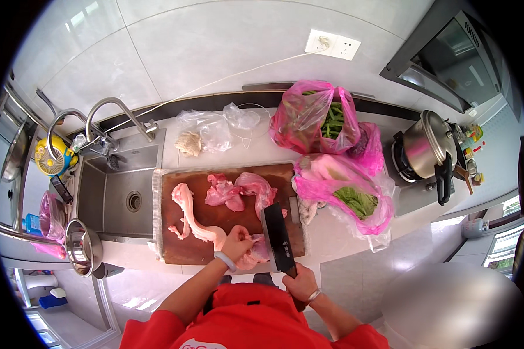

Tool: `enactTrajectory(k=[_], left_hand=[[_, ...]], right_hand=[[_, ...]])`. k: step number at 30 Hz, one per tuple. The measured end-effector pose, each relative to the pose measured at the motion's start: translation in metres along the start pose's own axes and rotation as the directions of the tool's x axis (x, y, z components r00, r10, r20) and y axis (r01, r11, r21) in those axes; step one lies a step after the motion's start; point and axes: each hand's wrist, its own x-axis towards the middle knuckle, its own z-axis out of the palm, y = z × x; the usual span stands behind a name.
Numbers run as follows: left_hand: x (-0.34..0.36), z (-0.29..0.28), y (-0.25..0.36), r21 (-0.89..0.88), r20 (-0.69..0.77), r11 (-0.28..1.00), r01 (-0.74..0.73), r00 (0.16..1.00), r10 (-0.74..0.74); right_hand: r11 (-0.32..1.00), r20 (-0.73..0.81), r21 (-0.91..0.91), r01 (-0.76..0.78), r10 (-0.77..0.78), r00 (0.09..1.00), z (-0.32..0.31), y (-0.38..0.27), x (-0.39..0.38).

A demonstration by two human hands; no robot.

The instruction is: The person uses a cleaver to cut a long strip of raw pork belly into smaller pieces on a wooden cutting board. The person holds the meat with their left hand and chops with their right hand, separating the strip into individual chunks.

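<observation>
A black-bladed cleaver [279, 239] is in my right hand [301, 282], its handle wrapped by my fingers. The blade stands beside a piece of raw pink meat [255, 255] at the board's near edge. My left hand [236, 243] is closed on that piece, its fingers pinching the upper side. Behind it on the brown cutting board [174, 232] lies a long pale strip of meat or fat [193, 216], curving toward my left hand. Two more raw meat pieces, one reddish [224, 192] and one pink [258, 187], rest on the far part of the board.
To the left is a steel sink [108, 192] with a faucet [102, 110], and a metal bowl [83, 247] at its near corner. Pink plastic bags [297, 122] of green vegetables stand to the right. Beyond them, a pressure cooker [428, 148] sits on the stove.
</observation>
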Motion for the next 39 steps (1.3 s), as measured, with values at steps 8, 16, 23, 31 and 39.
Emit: enactTrajectory(k=[8,16,23,31,39], left_hand=[[0.000,0.007,0.020,0.781,0.067,0.605,-0.152,0.985,0.161],[-0.002,0.004,0.009,0.729,-0.062,0.669,-0.145,0.959,0.276],[0.001,0.003,0.006,0.613,-0.069,0.775,-0.155,0.966,0.248],[0.000,0.000,0.025,0.711,0.007,0.655,-0.256,0.934,0.357],[0.004,-0.006,0.027,0.766,0.132,0.524,-0.372,0.889,0.439]], right_hand=[[0.974,-0.074,-0.183,0.137,-0.153,0.985,0.004,0.010,0.004],[0.974,-0.025,-0.207,0.096,-0.104,0.994,0.008,0.013,-0.003],[0.998,-0.009,-0.042,-0.051,0.050,0.999,0.000,-0.014,-0.014],[0.974,0.110,0.188,-0.124,0.105,0.988,0.021,-0.015,-0.007],[0.976,0.068,0.209,-0.062,0.048,0.997,0.034,-0.016,-0.003]])
